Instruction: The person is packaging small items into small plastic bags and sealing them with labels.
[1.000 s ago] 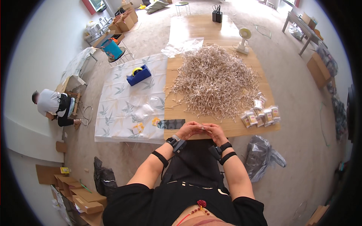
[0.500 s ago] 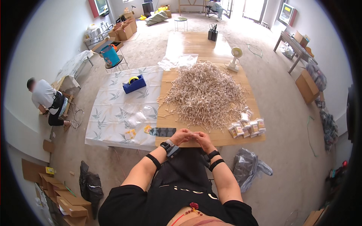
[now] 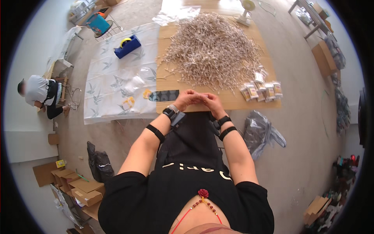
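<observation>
Both hands are working together at the near edge of the wooden board, directly ahead of the torso. The left hand and right hand are meeting fingertip to fingertip, fingers curled in narrow over something small and pale between them; the item itself is too small to identify, and whether it is being gripped by one hand or both cannot be told. The pile of pale sticks is lying straight ahead of the hands, farther up the board and apart from them, spreading wider across than deep, its individual sticks pointing every way. Neither hand is markedly nearer to it; the pile's centre is sitting slightly toward the right hand's side. A row of small filled packets is resting on the board just right of the hands, nearer the right hand. A dark flat strip is lying just left of the left hand at the board's corner. On the white leaf-patterned sheet to the left, a blue tape dispenser is standing well away.
</observation>
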Motion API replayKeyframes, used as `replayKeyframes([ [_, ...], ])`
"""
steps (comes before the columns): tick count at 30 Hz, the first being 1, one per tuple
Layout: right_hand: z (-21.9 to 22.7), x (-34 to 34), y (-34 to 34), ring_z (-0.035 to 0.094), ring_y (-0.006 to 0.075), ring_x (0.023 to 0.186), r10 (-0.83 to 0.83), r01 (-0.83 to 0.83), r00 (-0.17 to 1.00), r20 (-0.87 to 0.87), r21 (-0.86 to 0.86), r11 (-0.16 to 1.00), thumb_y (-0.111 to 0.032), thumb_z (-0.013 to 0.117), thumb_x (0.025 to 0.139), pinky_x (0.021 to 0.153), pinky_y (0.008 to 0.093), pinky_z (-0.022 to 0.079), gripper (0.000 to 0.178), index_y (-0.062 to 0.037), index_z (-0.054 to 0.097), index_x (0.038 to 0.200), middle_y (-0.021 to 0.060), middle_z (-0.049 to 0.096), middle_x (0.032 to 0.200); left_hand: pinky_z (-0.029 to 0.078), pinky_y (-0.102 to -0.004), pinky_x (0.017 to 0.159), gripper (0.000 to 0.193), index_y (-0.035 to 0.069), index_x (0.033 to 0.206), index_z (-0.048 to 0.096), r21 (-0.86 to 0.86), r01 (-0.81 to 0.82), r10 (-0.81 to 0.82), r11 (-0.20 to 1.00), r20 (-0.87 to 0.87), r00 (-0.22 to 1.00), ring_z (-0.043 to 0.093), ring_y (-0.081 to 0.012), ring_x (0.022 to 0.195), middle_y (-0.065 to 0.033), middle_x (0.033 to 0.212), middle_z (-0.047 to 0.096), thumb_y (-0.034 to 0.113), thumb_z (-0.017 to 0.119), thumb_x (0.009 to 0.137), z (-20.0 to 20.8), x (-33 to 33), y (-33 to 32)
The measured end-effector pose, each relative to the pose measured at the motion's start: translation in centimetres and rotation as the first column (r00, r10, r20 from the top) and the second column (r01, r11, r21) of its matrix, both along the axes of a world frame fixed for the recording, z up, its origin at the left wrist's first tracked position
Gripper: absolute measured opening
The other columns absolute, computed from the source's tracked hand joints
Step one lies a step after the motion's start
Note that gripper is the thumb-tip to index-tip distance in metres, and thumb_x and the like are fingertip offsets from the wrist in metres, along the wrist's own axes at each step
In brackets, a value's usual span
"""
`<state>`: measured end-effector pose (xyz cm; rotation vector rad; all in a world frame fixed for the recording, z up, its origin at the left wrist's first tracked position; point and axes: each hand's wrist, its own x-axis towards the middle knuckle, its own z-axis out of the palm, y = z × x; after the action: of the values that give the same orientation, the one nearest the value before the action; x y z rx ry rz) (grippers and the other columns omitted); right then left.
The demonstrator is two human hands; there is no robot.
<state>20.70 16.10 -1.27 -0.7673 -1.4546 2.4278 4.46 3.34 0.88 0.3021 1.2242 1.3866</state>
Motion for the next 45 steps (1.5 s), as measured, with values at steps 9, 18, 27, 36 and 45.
replayKeyframes([
  [9,1.2,0.7,-1.4,0.070,0.0157,0.103,-0.057,0.052,0.998,-0.032,-0.134,0.990,-0.017,0.068,0.102,0.094,0.0305,0.057,0.027,0.0029,0.072,0.121,0.0079,0.074,0.114,0.061,-0.0320,0.093,0.018,0.003,0.114,0.068,0.019,0.038,-0.040,0.999,0.120,0.992,0.073,-0.0197,0.103,-0.0091,0.111,0.073,0.016,0.069,0.101,-0.3,-0.8,-1.9],
  [18,0.3,0.4,-0.8,0.070,0.0131,0.100,-0.093,0.091,0.995,-0.027,-0.058,0.994,-0.020,0.068,0.103,0.092,0.0284,0.057,0.028,0.0022,0.073,0.118,0.0060,0.075,0.108,0.060,-0.0319,0.092,0.019,0.002,0.114,0.068,0.060,-0.008,0.002,0.998,0.097,0.995,0.073,-0.0201,0.099,-0.0098,0.110,0.073,0.015,0.070,0.100,-0.4,0.0,-1.0],
  [27,5.1,2.9,-3.1,0.069,0.0125,0.101,-0.054,0.044,0.993,-0.101,-0.104,0.994,-0.019,0.064,0.105,0.091,0.0289,0.059,0.027,0.0010,0.068,0.123,0.0047,0.072,0.111,0.060,-0.0333,0.095,0.022,0.002,0.121,0.063,0.109,-0.065,0.035,0.992,0.257,0.966,0.073,-0.0214,0.104,-0.0118,0.113,0.072,0.012,0.067,0.101,2.6,1.6,-3.7],
  [36,13.1,9.5,-7.6,0.070,0.0103,0.092,-0.113,0.123,0.992,-0.050,0.300,0.946,-0.009,0.069,0.100,0.077,0.0248,0.057,0.020,0.0024,0.070,0.116,0.0061,0.075,0.102,0.052,-0.0219,0.067,0.023,-0.001,0.118,0.066,0.202,0.043,0.028,0.978,-0.333,0.943,0.065,-0.0070,0.077,-0.0037,0.095,0.073,0.015,0.070,0.101,10.7,8.7,-9.2],
  [45,17.9,11.3,-10.8,0.070,0.0092,0.094,-0.205,0.230,0.972,-0.117,0.275,0.933,-0.008,0.075,0.096,0.079,0.0243,0.056,0.023,0.0012,0.069,0.116,0.0052,0.076,0.103,0.051,-0.0199,0.065,0.019,0.000,0.113,0.070,0.341,-0.054,0.162,0.939,-0.298,0.941,0.065,-0.0041,0.081,-0.0023,0.096,0.074,0.013,0.073,0.099,14.5,11.1,-10.3],
])
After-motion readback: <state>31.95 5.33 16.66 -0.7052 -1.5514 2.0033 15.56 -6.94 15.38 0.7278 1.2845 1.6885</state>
